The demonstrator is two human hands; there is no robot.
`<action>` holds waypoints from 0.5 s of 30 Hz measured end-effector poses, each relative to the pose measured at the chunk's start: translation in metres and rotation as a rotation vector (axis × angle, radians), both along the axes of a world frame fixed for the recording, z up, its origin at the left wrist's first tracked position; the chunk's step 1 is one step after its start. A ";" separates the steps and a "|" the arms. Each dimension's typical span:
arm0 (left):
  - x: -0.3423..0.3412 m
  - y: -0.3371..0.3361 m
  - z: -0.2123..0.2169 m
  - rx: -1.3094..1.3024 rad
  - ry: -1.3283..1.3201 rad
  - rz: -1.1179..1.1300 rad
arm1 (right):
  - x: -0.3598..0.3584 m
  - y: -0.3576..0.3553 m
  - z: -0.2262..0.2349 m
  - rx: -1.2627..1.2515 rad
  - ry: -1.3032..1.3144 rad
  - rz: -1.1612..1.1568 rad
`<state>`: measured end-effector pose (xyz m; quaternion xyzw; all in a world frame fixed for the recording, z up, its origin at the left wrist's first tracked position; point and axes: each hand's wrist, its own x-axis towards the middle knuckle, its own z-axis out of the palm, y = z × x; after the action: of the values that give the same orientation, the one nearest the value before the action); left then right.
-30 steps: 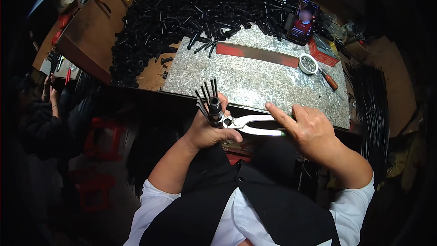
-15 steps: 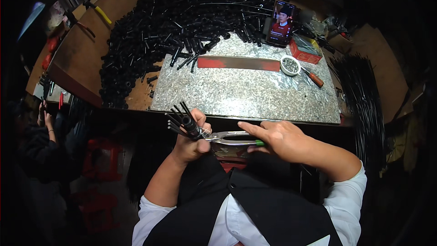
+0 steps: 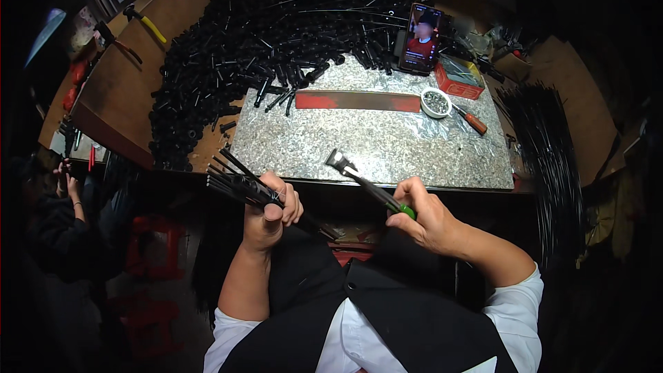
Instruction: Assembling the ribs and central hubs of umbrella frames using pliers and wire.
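Observation:
My left hand [image 3: 275, 211] is closed around a bundle of thin black rods [image 3: 231, 178]. The rods fan out up and to the left of the fist, with a dark tubular piece among them and fine wire near the fingers. Green-handled end-cutting pliers [image 3: 369, 185] are gripped in my right hand [image 3: 434, 220]. Their metal head points up-left over the front edge of the speckled stone slab [image 3: 297, 148], apart from the bundle. My fingers hide part of the handles.
A large heap of black tubular parts [image 3: 228, 48] lies behind the slab. On the slab are a flat reddish bar [image 3: 359, 101], a white cup of small metal pieces [image 3: 436, 103], a screwdriver [image 3: 474, 123], a red box [image 3: 459, 79] and a propped phone [image 3: 420, 38]. Long black rods [image 3: 545, 166] hang at right.
The pliers have come away from the bundle and turned so their head points up-left. My left hand has moved left and lower, tilting the rods leftward.

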<state>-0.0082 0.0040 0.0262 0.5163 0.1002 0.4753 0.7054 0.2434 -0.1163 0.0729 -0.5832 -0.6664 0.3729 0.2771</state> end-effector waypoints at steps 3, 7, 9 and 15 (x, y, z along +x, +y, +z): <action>0.000 -0.001 0.001 0.009 0.011 -0.024 | 0.005 -0.002 -0.006 0.029 0.055 -0.067; -0.001 -0.003 0.002 -0.018 -0.006 -0.056 | 0.005 -0.003 0.009 0.133 0.054 -0.098; -0.001 -0.003 0.001 -0.072 -0.027 -0.065 | 0.005 -0.003 0.013 0.166 -0.023 -0.084; 0.000 -0.007 0.001 -0.155 -0.042 -0.115 | 0.004 0.000 0.018 0.464 0.000 -0.195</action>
<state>-0.0078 -0.0028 0.0272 0.4551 0.0921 0.4354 0.7713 0.2474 -0.1166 0.0913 -0.5655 -0.6746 0.1814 0.4384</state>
